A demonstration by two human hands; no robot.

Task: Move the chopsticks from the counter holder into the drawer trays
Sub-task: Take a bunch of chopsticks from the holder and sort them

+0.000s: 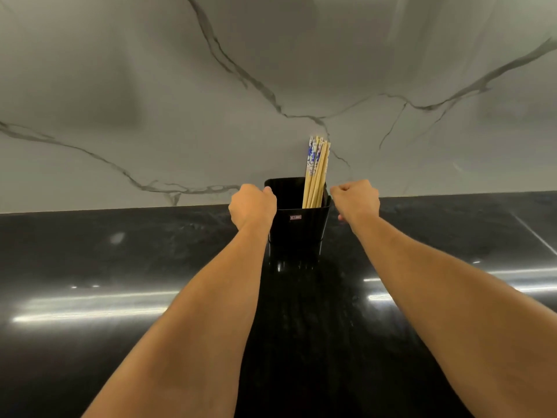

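A black rectangular holder (298,229) stands upright on the glossy black counter near the back wall. Several wooden chopsticks (316,173), some with blue-and-white patterned tops, lean in its right half. My left hand (252,205) grips the holder's left rim and wall with curled fingers. At the holder's right rim my right hand (355,198) is curled too, its fingers touching the upper right edge. Both forearms reach forward from the bottom of the view. No drawer or tray is in sight.
The black counter (120,267) stretches left and right with bright light reflections. Behind it rises a grey marble wall (211,101) with dark veins.
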